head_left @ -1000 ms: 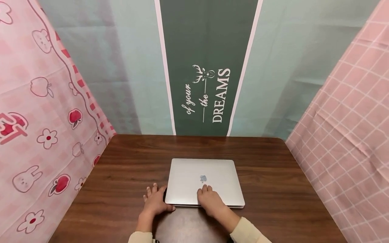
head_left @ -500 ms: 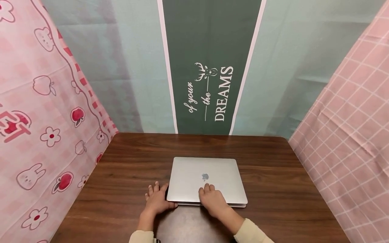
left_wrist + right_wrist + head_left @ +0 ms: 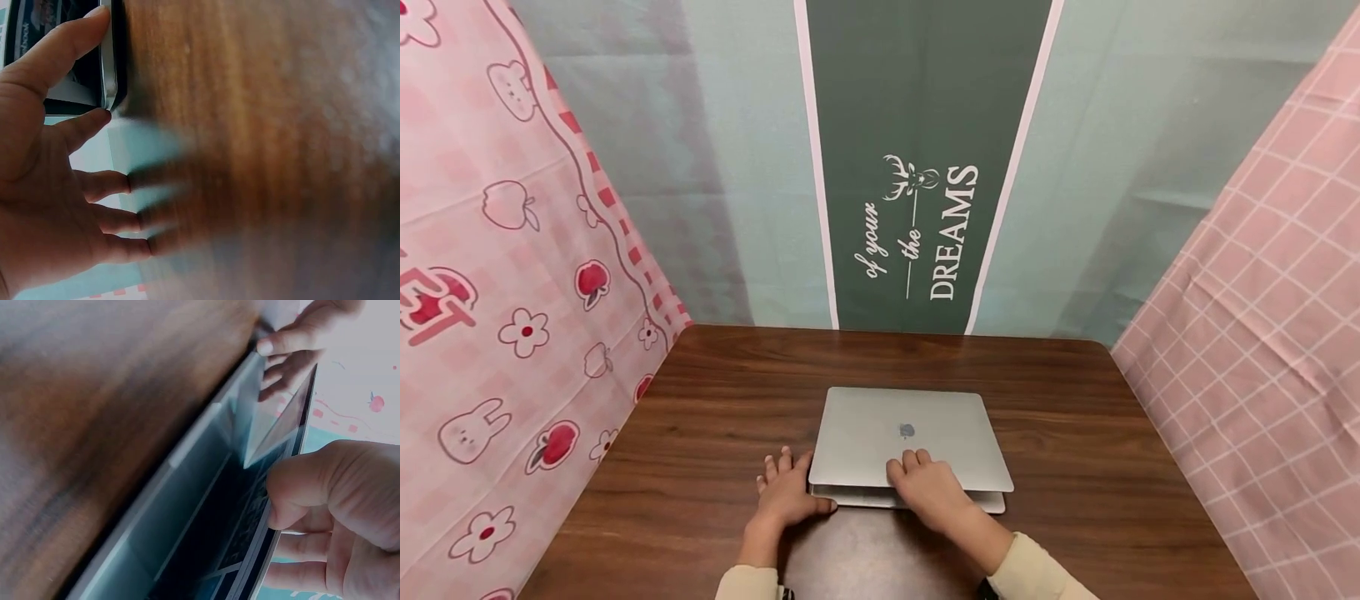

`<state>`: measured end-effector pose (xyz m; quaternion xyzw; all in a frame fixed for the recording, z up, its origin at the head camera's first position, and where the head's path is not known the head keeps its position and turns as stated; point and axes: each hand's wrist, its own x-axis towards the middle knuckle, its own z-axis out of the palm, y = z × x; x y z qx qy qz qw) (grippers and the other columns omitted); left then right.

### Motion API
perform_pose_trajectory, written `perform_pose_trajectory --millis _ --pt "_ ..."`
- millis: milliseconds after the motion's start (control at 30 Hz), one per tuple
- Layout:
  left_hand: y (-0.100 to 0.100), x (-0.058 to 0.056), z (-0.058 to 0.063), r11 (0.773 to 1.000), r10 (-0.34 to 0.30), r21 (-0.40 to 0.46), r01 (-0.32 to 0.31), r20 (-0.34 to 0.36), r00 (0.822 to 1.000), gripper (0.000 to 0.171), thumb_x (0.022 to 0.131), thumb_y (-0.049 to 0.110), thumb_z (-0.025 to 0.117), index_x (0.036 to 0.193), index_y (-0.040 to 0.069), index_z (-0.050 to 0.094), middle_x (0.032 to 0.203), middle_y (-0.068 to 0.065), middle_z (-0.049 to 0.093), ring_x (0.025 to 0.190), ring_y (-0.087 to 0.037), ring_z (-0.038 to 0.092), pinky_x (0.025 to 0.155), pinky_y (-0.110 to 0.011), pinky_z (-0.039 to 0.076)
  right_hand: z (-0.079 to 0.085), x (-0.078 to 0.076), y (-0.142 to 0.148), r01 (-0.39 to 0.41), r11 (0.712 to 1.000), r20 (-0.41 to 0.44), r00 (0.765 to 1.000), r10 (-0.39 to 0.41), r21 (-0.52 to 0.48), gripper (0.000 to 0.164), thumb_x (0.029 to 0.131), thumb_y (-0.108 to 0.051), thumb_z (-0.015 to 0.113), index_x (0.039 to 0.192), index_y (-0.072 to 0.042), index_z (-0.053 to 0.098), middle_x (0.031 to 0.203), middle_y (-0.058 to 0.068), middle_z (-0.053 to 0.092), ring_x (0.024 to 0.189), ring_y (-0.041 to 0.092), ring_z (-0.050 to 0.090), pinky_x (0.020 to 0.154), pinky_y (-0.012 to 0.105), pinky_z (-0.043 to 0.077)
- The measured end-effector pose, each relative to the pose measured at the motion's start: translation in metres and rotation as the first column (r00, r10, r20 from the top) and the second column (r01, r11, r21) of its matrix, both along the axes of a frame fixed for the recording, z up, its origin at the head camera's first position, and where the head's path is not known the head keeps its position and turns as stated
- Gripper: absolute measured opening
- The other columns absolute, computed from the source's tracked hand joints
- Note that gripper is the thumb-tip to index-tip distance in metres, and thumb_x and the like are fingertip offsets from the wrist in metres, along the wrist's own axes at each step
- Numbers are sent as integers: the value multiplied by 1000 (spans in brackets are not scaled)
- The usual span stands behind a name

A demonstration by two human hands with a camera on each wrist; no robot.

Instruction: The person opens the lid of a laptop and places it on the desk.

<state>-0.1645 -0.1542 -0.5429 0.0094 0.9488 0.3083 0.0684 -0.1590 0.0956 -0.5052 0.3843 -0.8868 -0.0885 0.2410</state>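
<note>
A silver laptop (image 3: 865,433) with a logo on its lid lies on the wooden table, its lid raised a little along the near edge. My right hand (image 3: 931,492) pinches that lid edge near the middle, thumb beneath and fingers on top, as the right wrist view shows. Part of the keyboard (image 3: 247,515) shows in the gap under the lid. At the laptop's near left corner my left hand (image 3: 786,492) is spread out, its thumb (image 3: 69,40) on the base's front edge and its other fingers reaching past the left side onto the table.
The brown wooden table (image 3: 722,417) extends around the laptop on all sides. A green and teal cloth (image 3: 760,167) hangs behind it, a pink patterned cloth (image 3: 512,275) on the left and a pink checked cloth (image 3: 1270,292) on the right.
My right hand has lifted the lid's near edge, and the gap above the base has grown from a thin line. The left hand keeps its place at the corner.
</note>
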Motion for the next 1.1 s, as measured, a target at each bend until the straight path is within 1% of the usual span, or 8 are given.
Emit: perform_pose_trajectory --millis 100,267,400,533,667,833,933,1100 --pt "0 -1 1 1000 -5 -11 4 -7 1000 92 56 40 85 134 8 49 141 -35 24 127 -59 9 93 -72 12 7 -3 1 -11 1000 6 1000 11 -3 34 62 -2 72 80 -10 44 66 3 40 57 18 45 32 25 33" --pt "0 -2 1 1000 -7 -16 6 -12 1000 94 55 41 85 135 7 48 141 -35 24 127 -59 9 93 -72 12 19 -5 4 -14 1000 70 997 14 3 34 62 1 72 82 -11 48 69 3 46 59 19 48 35 27 38" --pt "1 -3 2 1000 -4 -10 4 -15 1000 96 55 40 86 136 7 46 141 -35 23 127 -59 9 93 -72 12 27 -8 5 -22 1000 111 994 22 -3 29 69 -1 73 84 -12 51 71 2 49 59 17 48 38 26 40" --pt "1 -2 1 1000 -10 -17 9 -8 1000 95 56 41 85 135 6 47 141 -36 23 127 -59 9 93 -72 11 33 -10 7 -19 1000 134 991 18 4 26 72 -3 75 85 -13 55 71 1 50 59 16 48 39 25 40" --pt "1 0 0 1000 -9 -15 9 -4 1000 94 55 42 85 134 6 49 140 -37 22 127 -59 8 93 -72 10 38 -14 8 -9 1000 177 984 9 1 27 71 -2 76 86 -15 57 71 0 51 59 16 50 40 25 41" --pt "-1 1 -1 1000 2 -13 -2 -3 1000 94 54 42 85 134 8 50 141 -37 20 127 -60 6 92 -73 9 46 -18 7 2 1000 236 972 -1 -4 27 73 0 74 87 -15 57 72 0 51 59 17 50 43 26 42" --pt "-3 1 -2 1000 6 -19 -5 3 1000 94 54 42 86 134 9 49 141 -37 20 126 -60 7 92 -73 9 50 -19 5 -4 1000 243 970 3 4 26 74 -1 74 86 -14 55 70 -1 49 58 17 49 44 25 41" --pt "-2 -1 -2 1000 -8 -6 9 8 1000 94 55 41 85 135 10 48 141 -38 20 127 -60 7 92 -73 9 56 -19 5 -13 1000 259 966 11 9 25 75 0 73 85 -13 54 69 0 48 57 17 48 45 24 41"
